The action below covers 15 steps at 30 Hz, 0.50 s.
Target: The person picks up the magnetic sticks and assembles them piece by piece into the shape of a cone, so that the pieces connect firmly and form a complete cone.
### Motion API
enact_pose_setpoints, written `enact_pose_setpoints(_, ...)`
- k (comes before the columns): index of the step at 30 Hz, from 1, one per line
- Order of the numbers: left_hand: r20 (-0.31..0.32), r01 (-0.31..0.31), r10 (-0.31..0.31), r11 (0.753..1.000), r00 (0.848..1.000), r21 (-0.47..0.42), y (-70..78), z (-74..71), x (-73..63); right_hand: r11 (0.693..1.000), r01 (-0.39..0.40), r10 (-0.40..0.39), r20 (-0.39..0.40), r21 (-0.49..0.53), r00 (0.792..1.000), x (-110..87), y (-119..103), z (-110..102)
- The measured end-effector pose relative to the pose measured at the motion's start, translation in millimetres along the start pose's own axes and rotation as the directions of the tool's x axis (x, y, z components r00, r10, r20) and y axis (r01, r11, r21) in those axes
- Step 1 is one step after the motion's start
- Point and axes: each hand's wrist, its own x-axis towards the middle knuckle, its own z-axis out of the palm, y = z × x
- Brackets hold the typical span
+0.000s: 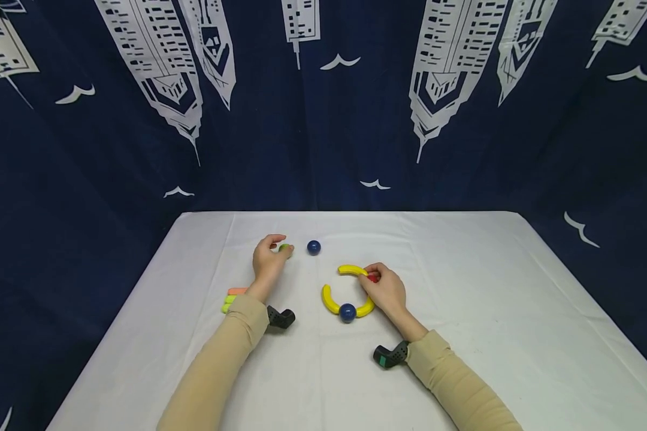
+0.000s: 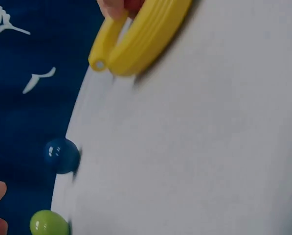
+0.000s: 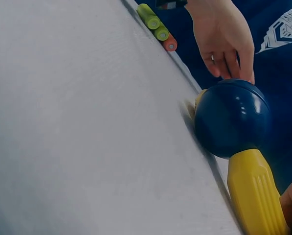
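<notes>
A red ball (image 1: 374, 279) is pinched in the fingers of the right hand (image 1: 388, 291), around the middle of the tabletop (image 1: 463, 263). From that ball a curved yellow piece (image 1: 351, 270) reaches toward the left edge, its outer end free. A second blue-and-yellow run lies nearer the person: a blue ball (image 1: 347, 312) sits between two more yellow curves, touching one (image 1: 329, 300) on its left and the other (image 1: 365, 308) on its right. The right-hand curve runs up under the right hand, which hides whether it meets the red ball. A gap separates the left curve from the free end above it.

Toward the far edge, the left hand (image 1: 269, 261) is at a green ball (image 1: 284, 247), its thumb and fingers spread apart around it; the left wrist view shows the visible fingertips clear of the ball. Just beside it, toward the right edge, sits another blue ball (image 1: 314, 247).

Nearer the left edge, one orange stick (image 1: 237, 291) and two yellow-green sticks (image 1: 229, 299) lie side by side, partly covered by the left arm. Beyond the far edge hangs a dark blue curtain (image 1: 313, 131) with white buildings and birds.
</notes>
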Motion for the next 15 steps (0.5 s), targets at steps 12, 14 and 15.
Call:
enact_pose_setpoints(12,0.106,0.031,-0.064,0.957,0.992,0.289,-10.4,11.4,10.0,1.000,0.003,-0.003,-0.001,0.003,1.000,-2.3,-2.0,-0.3)
enact_pose_setpoints(14,0.103,0.027,-0.059,0.957,0.993,0.289,-11.3,11.8,10.0,1.000,0.005,-0.005,0.000,0.001,1.000,-2.0,-1.7,-0.8)
enact_pose_setpoints(15,0.099,0.025,-0.056,0.958,0.994,0.286,-11.5,12.0,10.1,1.000,0.006,-0.006,0.000,0.001,1.000,-1.7,-1.6,-1.0)
